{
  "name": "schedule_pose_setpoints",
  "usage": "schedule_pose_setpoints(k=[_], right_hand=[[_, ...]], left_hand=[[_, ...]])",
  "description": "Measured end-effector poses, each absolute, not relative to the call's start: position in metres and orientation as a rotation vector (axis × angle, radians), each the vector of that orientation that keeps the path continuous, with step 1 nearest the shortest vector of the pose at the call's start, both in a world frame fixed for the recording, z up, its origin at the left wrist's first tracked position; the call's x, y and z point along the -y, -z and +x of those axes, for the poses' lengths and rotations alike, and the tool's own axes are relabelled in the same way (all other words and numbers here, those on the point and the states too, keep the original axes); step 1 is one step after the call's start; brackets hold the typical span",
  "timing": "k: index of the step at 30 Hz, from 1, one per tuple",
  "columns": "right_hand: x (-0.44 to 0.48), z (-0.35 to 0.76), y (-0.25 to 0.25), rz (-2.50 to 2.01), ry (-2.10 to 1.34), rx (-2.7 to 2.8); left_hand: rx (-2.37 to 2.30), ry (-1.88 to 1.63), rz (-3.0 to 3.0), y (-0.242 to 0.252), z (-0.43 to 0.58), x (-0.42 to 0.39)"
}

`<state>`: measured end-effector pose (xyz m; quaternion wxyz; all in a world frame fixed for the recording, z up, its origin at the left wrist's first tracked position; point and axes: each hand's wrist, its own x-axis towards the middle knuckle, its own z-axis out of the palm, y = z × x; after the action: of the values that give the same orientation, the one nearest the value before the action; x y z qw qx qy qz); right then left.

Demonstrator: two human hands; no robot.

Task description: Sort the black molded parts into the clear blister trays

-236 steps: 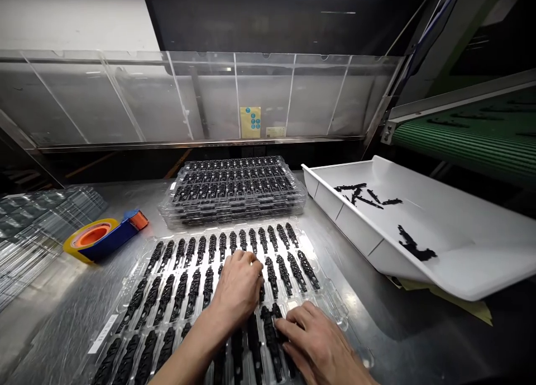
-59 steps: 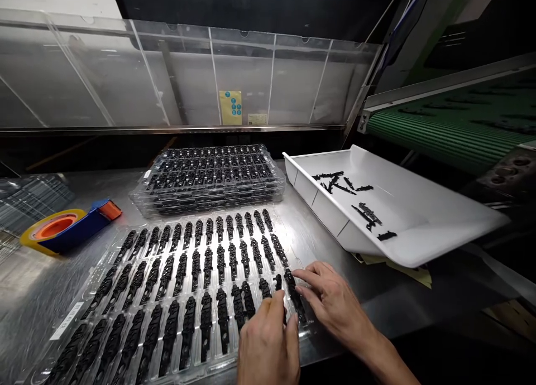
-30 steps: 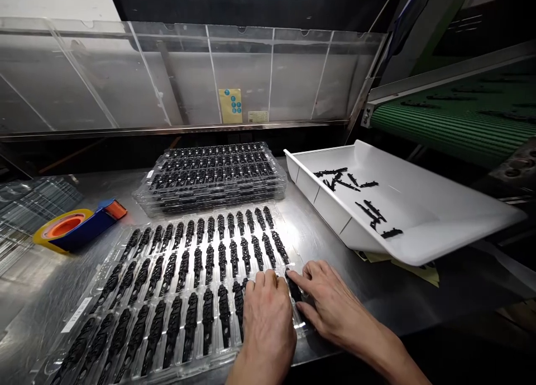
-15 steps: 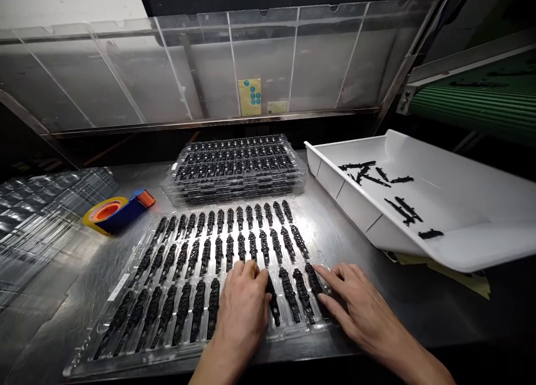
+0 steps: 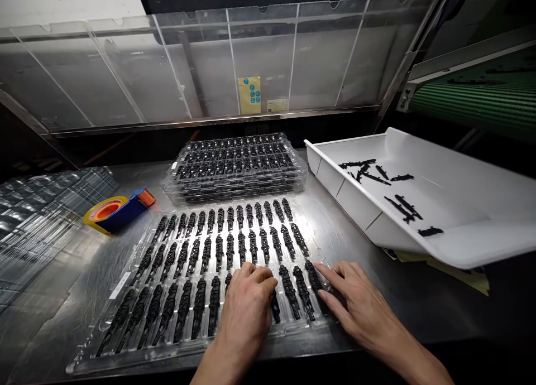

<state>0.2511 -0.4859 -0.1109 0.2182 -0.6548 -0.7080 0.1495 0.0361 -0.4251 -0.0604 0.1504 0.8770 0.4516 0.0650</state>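
- Black parts [image 5: 184, 311] sit in three rows of slots in the clear tray [image 5: 96, 360]; that tray is the landmark below.
- Left hand [image 5: 247, 298]: over the tray's near row, right of its middle, fingers bent down. Fingertips hidden, can't tell if it grips or only presses a part.
- Right hand [image 5: 354, 296]: at the tray's near right corner, thumb and forefinger parted, tips at or just beside the row's end part [image 5: 315, 277]. Not closed round it.
- Risk: a part could sit proud or skewed if pressed at one end only; slots under the left hand can't be checked.
- Risk: thin tray could flex or slide on the smooth bench [image 5: 312, 220] if a hand leans on its edge, popping parts loose.
- Behind the tray: stack of filled trays [image 5: 234, 185].
- Right of it: white bin [image 5: 355, 206] with loose pieces [image 5: 404, 208]. Tangled ones could snag when lifted.
- Left of it: tape dispenser [image 5: 125, 211], then nested clear trays [image 5: 46, 240].
- Far right, beyond the bin: green belt [image 5: 469, 97].
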Motion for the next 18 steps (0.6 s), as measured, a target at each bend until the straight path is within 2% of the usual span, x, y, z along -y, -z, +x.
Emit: schedule_pose_setpoints(k=[6,18], right_hand=[[0.4865,0.2503,0.1096,-1.84,-0.444,1.967],[0.489,0.2515,0.1088,-1.829,-0.495,1.959]], left_hand=[[-1.435,-0.144,2.51,0.0625,0.0334,0.4209],[-1.377,-0.129,2.558,0.0652,0.0315,0.419]])
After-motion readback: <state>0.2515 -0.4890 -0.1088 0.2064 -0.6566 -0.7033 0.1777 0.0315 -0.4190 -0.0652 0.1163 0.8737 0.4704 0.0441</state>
